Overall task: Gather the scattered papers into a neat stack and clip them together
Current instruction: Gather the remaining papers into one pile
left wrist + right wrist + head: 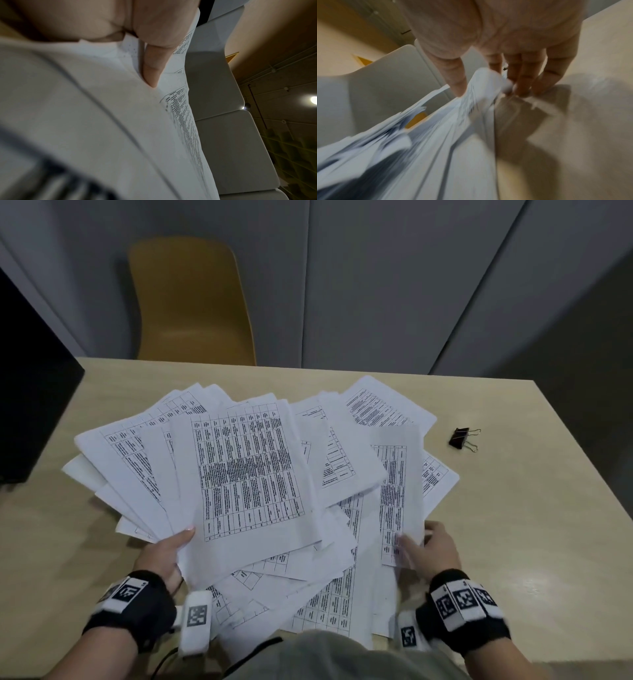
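Several white printed papers (246, 467) lie fanned out in a loose pile across the beige table (513, 525). My left hand (168, 549) grips the near left edge of a fan of sheets, thumb on top; the left wrist view shows that thumb (150, 70) pressed on the paper (102, 121). At the pile's right side my right hand (428, 546) pinches the near corner of a sheet, thumb over it and fingers beneath, as the right wrist view shows at the curled paper edge (486, 81). A black binder clip (460, 437) lies alone to the right of the pile.
A yellow chair (191, 302) stands behind the table's far edge. A dark screen or panel (30, 392) sits at the far left of the table. Grey wall panels (394, 285) rise behind. Bare tabletop shows on the right around the clip.
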Motion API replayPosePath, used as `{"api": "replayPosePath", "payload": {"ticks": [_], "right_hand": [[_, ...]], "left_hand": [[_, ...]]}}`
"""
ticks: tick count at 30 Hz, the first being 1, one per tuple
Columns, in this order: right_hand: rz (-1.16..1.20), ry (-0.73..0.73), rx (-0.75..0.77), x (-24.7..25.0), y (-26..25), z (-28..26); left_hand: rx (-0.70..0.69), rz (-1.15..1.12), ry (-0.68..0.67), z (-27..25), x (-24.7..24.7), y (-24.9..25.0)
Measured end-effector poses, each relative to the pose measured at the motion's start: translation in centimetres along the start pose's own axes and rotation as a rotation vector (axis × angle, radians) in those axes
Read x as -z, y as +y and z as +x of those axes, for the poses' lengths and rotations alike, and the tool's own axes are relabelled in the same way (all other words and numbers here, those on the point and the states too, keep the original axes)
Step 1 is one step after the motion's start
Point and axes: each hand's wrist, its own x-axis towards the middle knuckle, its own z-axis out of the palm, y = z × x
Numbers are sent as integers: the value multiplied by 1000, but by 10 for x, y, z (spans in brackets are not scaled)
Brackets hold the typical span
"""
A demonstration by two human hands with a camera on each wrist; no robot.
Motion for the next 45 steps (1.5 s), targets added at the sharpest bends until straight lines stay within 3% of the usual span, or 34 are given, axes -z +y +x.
{"api": "replayPosePath", "payload": {"ticks": [2, 4, 14, 20, 24, 28, 30, 38, 45], "right_hand": [[101, 126, -60, 9, -5, 9], [184, 145, -124, 14, -11, 21], [399, 57, -183, -3, -23, 24], [206, -65, -5, -16, -19, 11], [83, -195, -7, -24, -19, -3], [2, 62, 0, -22, -24, -6], [86, 96, -57, -17, -30, -2], [387, 22, -186, -11, -45, 11], [352, -190, -68, -27, -41, -3]], "left_hand": [[-8, -1, -9, -2, -2, 1], [-11, -1, -18, -3, -2, 2], [29, -17, -42, -2, 2, 0], [4, -28, -34, 2, -1, -2], [-4, -41, -46, 0, -2, -2], [20, -61, -39, 7, 3, -4], [24, -65, -44, 8, 4, -4], [-6, -58, -25, 11, 5, -7], [-4, -63, -34, 11, 4, -7]]}}
